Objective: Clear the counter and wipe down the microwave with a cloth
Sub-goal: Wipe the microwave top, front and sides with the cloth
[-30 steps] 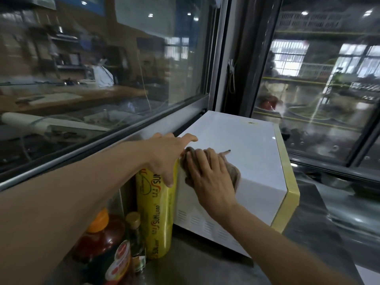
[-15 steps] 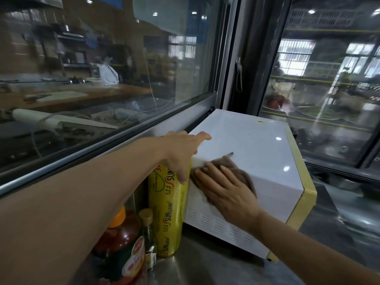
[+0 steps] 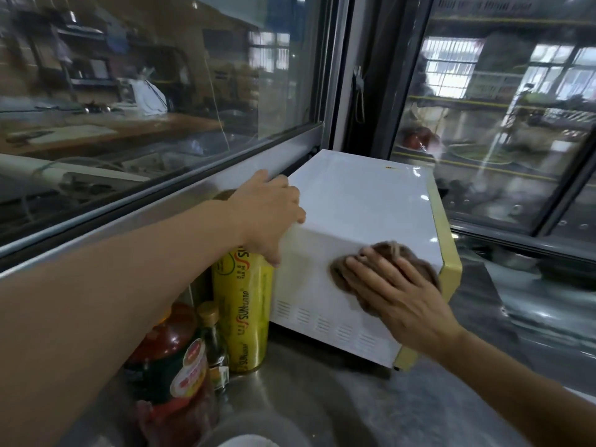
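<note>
A white microwave (image 3: 361,201) with a pale yellow front edge stands on the steel counter (image 3: 322,398) below the windows. My left hand (image 3: 267,214) rests on its rear top corner, fingers over the top and thumb down the side. My right hand (image 3: 396,291) presses a brown cloth (image 3: 400,253) flat against the microwave's white side panel, close to the yellow front edge. The fingers of that hand lie straight over the cloth. Most of the cloth is hidden under the palm.
A yellow roll of cling wrap (image 3: 242,304) stands upright against the microwave's back corner. Beside it are a small dark bottle (image 3: 213,343) and a large dark sauce bottle (image 3: 174,359) with a red label. Glass windows (image 3: 161,91) run along the wall behind.
My right hand has slid the cloth along the side panel from the rear corner toward the yellow front edge. My left hand stays on the rear top corner.
</note>
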The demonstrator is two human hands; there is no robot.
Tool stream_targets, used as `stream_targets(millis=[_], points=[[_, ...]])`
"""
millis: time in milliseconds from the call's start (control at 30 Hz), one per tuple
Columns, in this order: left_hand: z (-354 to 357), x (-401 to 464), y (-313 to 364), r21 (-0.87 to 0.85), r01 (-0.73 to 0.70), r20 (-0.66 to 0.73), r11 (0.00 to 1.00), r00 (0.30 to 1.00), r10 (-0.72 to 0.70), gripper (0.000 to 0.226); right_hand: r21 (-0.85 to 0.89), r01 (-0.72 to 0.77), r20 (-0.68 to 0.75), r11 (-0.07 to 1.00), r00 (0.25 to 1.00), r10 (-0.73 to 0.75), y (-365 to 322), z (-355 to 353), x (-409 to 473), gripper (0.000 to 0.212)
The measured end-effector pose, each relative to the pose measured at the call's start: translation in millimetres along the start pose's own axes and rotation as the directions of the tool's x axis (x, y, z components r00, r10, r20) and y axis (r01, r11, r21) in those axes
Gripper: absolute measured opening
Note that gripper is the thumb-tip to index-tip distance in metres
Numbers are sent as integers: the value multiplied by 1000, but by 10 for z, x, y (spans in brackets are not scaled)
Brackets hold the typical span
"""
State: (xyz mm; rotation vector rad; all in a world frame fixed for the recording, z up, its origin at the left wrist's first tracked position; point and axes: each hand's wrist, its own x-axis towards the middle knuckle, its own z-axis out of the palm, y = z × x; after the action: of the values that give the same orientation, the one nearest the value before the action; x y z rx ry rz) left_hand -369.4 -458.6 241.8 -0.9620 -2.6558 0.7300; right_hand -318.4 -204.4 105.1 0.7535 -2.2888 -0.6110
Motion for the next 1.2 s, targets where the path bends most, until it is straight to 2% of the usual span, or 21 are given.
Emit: stream_targets(millis=[67,133,367,533,600,633,700,800,967,1067,1200], points=[[-11,11,190,-10,-8,-59,1000,998,7,77,13,-66,-7,998,998,67,34,-30,-58,59],[-14,28,360,-22,3,-38,1000,999,-4,73,45,-88,8,995,996,88,-38,58,-135,60],[104,-46,564,20,90,-26,996,996,-89,78,152,74,216,986,971,-106,-333,402,-788,64],[75,-53,740,1,173,9,985,985,-173,82,249,83,246,965,958,-146,-384,434,-1293,41],[46,-91,836,-64,216,16,974,976,-215,80,333,-1,181,943,982,-63,-323,271,-1414,27],[33,-123,904,-105,239,27,965,971,-237,81,392,-65,167,918,986,-1,-289,160,-1439,31],[7,-195,1053,-167,279,61,945,960,-273,86,506,-188,228,842,970,80,-192,-54,-1447,58],[-48,-342,1281,-278,342,143,898,939,-314,88,561,-219,219,798,969,112,-42,-277,-1382,67],[-218,-617,1606,-420,392,258,818,916,-307,87,622,-269,226,735,961,161,103,-587,-1268,62],[-381,-737,1728,-519,405,303,753,911,-281,89,709,-352,221,611,934,282,166,-806,-1201,60],[-699,-865,1836,-676,397,294,621,918,-267,88,785,-436,231,440,865,446,234,-1224,-1136,31]])
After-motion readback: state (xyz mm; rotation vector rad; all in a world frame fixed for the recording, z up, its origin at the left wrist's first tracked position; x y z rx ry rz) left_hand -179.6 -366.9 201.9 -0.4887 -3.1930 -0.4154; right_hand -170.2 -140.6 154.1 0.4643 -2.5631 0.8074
